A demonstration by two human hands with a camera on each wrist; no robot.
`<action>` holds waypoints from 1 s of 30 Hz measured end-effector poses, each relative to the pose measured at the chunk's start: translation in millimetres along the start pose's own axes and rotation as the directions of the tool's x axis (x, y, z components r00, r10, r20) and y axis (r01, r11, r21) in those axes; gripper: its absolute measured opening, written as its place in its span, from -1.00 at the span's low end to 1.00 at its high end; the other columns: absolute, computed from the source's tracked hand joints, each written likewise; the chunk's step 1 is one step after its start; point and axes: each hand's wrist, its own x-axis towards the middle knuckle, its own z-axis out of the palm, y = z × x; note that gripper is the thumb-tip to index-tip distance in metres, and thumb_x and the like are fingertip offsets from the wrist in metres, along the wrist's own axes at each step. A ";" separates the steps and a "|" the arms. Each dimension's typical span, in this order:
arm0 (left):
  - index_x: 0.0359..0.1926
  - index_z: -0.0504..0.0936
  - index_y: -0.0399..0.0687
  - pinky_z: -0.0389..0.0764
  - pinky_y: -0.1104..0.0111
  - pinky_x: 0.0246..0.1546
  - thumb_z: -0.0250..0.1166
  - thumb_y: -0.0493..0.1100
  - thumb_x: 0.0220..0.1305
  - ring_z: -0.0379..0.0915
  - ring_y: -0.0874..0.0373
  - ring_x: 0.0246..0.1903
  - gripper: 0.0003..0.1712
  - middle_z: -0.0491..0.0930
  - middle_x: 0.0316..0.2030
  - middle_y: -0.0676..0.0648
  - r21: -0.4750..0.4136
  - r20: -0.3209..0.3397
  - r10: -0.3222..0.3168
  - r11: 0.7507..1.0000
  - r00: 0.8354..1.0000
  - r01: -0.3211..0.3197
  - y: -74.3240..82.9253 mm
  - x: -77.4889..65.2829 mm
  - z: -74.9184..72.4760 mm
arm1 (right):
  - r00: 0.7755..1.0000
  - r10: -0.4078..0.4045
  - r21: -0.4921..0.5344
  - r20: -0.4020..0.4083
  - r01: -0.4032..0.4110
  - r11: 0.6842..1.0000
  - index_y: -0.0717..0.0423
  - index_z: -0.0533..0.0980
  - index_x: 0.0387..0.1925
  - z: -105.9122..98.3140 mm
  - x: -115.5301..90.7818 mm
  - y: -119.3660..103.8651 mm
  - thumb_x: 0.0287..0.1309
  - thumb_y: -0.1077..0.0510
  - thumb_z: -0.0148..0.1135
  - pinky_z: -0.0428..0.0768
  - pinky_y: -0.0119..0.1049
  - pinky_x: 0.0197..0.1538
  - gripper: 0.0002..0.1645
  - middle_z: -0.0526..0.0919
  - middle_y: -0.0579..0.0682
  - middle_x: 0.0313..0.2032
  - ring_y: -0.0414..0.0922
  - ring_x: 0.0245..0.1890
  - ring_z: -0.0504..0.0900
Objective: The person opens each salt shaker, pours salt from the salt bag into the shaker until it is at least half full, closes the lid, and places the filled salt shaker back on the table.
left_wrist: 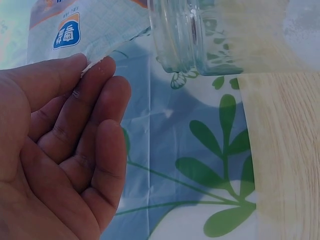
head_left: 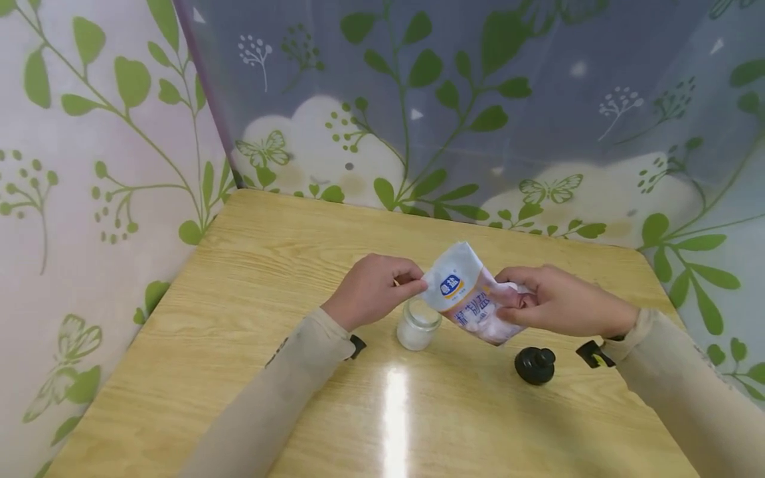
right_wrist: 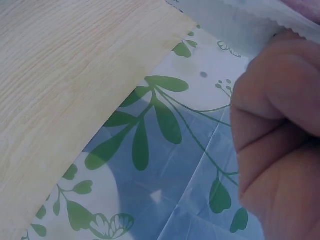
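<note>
Patterned backdrop (head_left: 466, 126) is the biggest thing in view: green leaves and butterflies on white and grey-blue, standing along the far, left and right sides of the counter (head_left: 179, 345). Counter is light wood grain, with a bright glare streak on its near part.

Two beige sleeves come in from the near side, left sleeve (head_left: 281, 392) and right sleeve (head_left: 687, 385).

Right hand (head_left: 562, 302) grips the right end of the bag (head_left: 472, 295), thumb across the near face, film bunched there. Right wrist view catches only part of that grip, plus a serrated bag edge by the fingers.

Left hand (head_left: 376, 292) pinches the bag's left corner between thumb and index finger; other fingers curl loosely below, as the left wrist view shows.

Bag is white and pink with a blue logo and printed characters, held tilted in the air between the hands, over the middle of the counter.

Clear jar (head_left: 415, 332) stands upright on the counter, no lid on, whitish contents inside, just under the bag's left part. Can't tell if bag and rim touch.

Black knobbed piece (head_left: 534, 365) sits on the counter, right of the jar, near side of the right hand. Small black wrist fitting (head_left: 357, 346) shows at the left cuff, similar one at the right
</note>
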 end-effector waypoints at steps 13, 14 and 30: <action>-0.21 0.77 0.15 0.57 0.36 -0.29 0.35 0.04 0.44 0.52 0.32 -0.41 -0.85 0.66 -0.41 0.28 0.025 0.013 0.011 1.000 1.000 -0.011 6.7 11.2 2.7 | 1.000 -0.010 0.039 -0.006 0.010 0.999 -0.11 0.53 -0.07 -6.5 -8.8 5.7 0.37 0.01 0.37 0.45 -0.36 -0.52 -0.79 0.44 -0.15 -0.46 -0.35 -0.59 0.33; -0.21 0.77 0.15 0.57 0.36 -0.31 0.36 0.04 0.43 0.51 0.31 -0.42 -0.86 0.66 -0.41 0.28 0.027 0.006 0.013 1.000 1.000 -0.013 6.6 10.6 3.2 | 1.000 -0.011 0.043 -0.006 0.011 0.999 -0.11 0.53 -0.07 -5.9 -8.6 6.2 0.37 0.01 0.37 0.46 -0.36 -0.51 -0.80 0.44 -0.14 -0.46 -0.34 -0.58 0.34; -0.25 0.78 0.19 0.56 0.37 -0.35 0.38 0.01 0.42 0.49 0.32 -0.45 -0.90 0.69 -0.39 0.27 -0.007 -0.002 -0.006 1.000 1.000 0.006 2.2 -3.2 11.2 | 0.999 -0.023 0.102 0.028 0.020 0.995 -0.15 0.56 0.01 2.8 -12.5 6.8 0.42 0.06 0.32 0.35 -0.43 -0.57 -0.81 0.40 -0.23 -0.54 -0.39 -0.65 0.23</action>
